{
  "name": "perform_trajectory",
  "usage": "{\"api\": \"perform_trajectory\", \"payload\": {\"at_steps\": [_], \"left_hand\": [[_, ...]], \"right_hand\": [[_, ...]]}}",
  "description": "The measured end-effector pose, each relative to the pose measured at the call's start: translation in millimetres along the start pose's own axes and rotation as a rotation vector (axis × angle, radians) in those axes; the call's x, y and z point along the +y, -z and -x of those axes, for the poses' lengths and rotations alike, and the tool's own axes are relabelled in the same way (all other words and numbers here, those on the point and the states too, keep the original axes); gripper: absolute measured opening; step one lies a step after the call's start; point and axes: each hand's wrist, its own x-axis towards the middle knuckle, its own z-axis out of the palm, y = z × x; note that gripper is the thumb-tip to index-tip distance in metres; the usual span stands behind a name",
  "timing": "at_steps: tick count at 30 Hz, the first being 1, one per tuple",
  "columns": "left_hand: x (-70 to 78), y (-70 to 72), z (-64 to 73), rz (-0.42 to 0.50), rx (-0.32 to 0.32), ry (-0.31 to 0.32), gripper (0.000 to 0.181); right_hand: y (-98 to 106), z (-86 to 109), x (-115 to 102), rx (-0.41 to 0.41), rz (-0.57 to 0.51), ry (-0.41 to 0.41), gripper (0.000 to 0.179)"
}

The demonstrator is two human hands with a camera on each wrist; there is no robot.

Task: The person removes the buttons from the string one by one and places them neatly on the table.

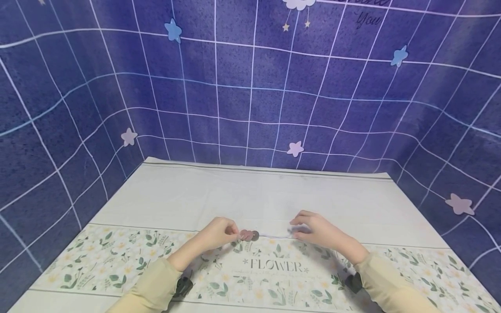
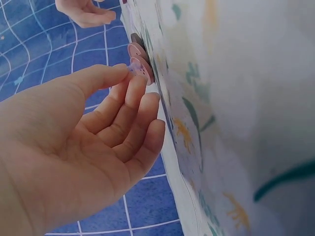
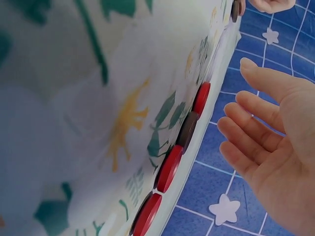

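Note:
My left hand [image 1: 218, 233] pinches a bit of purple cord [image 2: 133, 67] between thumb and forefinger, right beside a pink button [image 2: 141, 70]. Another pink button and a dark brown button [image 1: 255, 235] stand in a row to its right. From this row a thin pale purple cord [image 1: 274, 237] runs across the table toward my right hand [image 1: 318, 231]. That hand hovers with its fingers loosely bent and apart, holding nothing visible. In the right wrist view, red buttons [image 3: 170, 168] and a brown button [image 3: 187, 132] lie below it; the head view does not show them.
A white table [image 1: 176, 191] carries a floral runner band [image 1: 231, 282] with the word FLOWER. Blue grid-patterned cloth [image 1: 235, 100] with stars rises behind the table and on both sides. Dark devices [image 1: 182, 287] sit at the wrists.

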Motion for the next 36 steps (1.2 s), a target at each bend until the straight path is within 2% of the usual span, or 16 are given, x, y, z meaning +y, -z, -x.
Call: {"api": "perform_trajectory", "payload": {"at_steps": [36], "left_hand": [[3.0, -1.1, 2.2, 0.001, -0.005, -0.019, 0.005]], "right_hand": [[-10.8, -16.9, -6.6, -0.006, -0.002, 0.063, 0.028]]}}
